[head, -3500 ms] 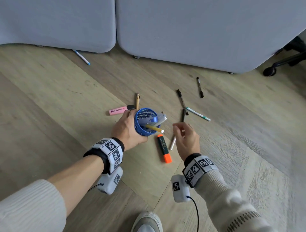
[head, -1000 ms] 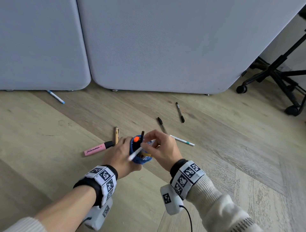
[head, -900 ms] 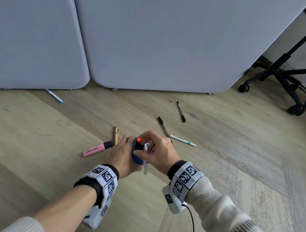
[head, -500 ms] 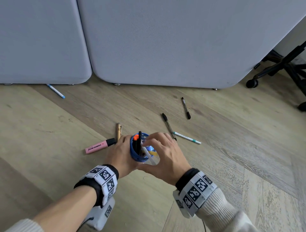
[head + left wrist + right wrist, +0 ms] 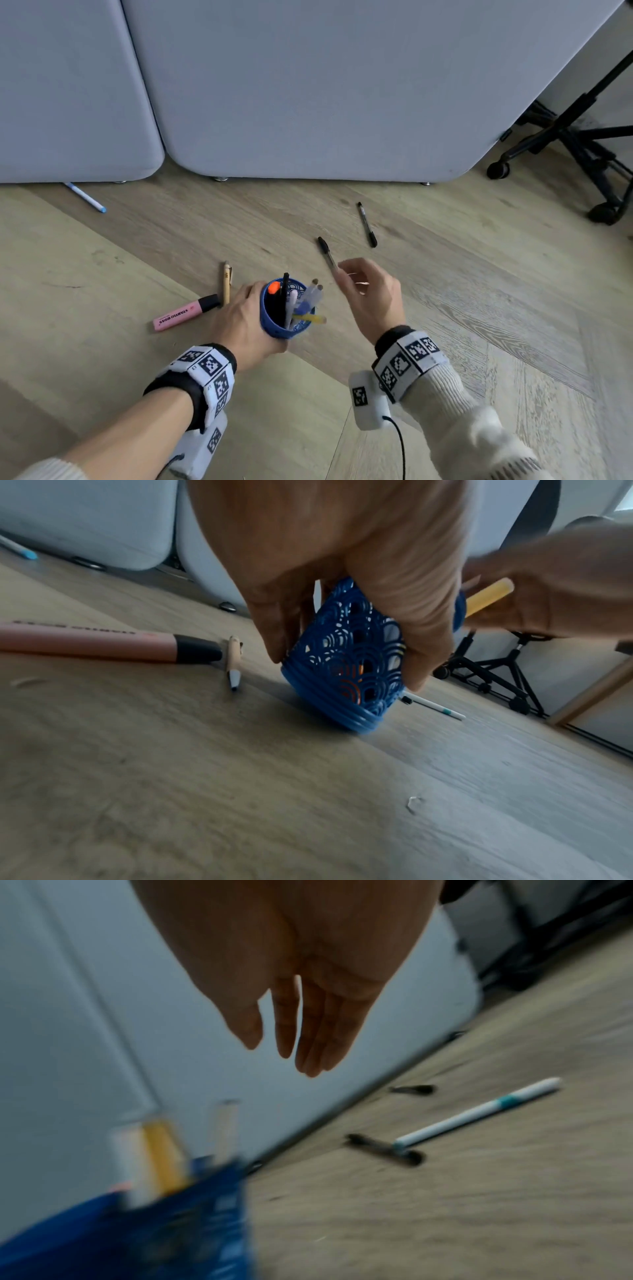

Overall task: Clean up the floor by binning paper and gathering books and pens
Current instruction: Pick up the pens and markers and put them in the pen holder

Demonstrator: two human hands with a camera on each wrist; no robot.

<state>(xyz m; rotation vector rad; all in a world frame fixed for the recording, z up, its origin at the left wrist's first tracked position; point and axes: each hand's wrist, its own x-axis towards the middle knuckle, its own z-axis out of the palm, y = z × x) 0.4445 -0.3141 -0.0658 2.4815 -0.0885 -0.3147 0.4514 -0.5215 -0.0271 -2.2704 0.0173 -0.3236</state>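
Note:
My left hand [image 5: 239, 318] grips a blue lattice pen cup [image 5: 274, 325], which is tilted with its base edge on the wooden floor [image 5: 346, 664]. Several pens and an orange-capped marker stand in the cup. My right hand [image 5: 368, 296] hovers just right of the cup, empty, with its fingers relaxed [image 5: 301, 1031]. Loose on the floor lie a pink highlighter [image 5: 186, 311], a tan pen [image 5: 226, 282], two black pens [image 5: 327, 255] [image 5: 367, 224], a white pen with a teal band [image 5: 479, 1112] and a blue-tipped pen [image 5: 85, 198] by the grey panel.
Two grey upholstered panels [image 5: 308, 85] stand along the back on small feet. A black wheeled chair base [image 5: 582, 144] is at the right. A small paper scrap [image 5: 414, 803] lies on the floor near the cup.
My right hand put the white pen into the cup, let go and drew back to the right, now empty. My left hand kept hold of the cup.

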